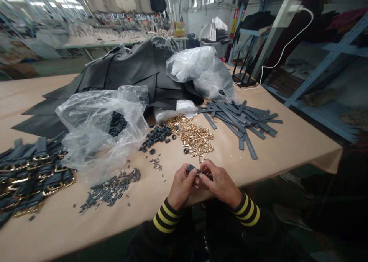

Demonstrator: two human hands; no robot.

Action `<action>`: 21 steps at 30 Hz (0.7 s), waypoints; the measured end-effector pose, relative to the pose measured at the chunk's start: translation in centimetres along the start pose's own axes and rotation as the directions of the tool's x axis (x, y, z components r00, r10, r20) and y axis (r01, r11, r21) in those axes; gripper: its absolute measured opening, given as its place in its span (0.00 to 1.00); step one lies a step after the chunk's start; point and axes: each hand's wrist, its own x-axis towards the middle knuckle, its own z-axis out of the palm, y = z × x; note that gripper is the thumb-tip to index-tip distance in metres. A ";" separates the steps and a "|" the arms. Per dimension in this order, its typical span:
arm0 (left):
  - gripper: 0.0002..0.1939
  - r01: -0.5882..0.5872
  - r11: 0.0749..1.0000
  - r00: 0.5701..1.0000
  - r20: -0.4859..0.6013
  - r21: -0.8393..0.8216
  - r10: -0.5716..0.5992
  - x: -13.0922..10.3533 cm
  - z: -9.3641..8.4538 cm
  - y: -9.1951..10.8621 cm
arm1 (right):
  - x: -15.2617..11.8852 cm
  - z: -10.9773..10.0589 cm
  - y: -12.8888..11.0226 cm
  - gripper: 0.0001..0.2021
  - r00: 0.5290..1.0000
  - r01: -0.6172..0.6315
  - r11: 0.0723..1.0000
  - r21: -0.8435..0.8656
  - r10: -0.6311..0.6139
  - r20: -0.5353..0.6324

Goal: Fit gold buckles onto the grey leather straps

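My left hand [182,187] and my right hand [220,182] meet at the table's front edge, fingers closed on one dark grey strap [194,169]. The left fingers pinch one end and the right fingers hold the other part, mostly hidden by them. Just beyond my hands lies a pile of gold buckles [195,137]. Left of it are black strap loops [158,135]. Loose dark grey strips [238,116] are heaped to the right. Small dark grey pieces [112,187] lie scattered to the left.
Straps with gold buckles [34,174] are stacked at the far left. A clear plastic bag [86,120] holds black loops. Dark sheets [120,68] and another plastic bag [198,64] lie behind. A black router [244,79] stands at the back right, its white cable running upward.
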 end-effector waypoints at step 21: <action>0.11 0.043 0.999 0.999 -0.005 0.010 -0.043 0.0 -0.4 -0.7 | 0.2 -0.7 0.5 0.02 0.996 0.027 0.996 -0.088 -0.020 0.084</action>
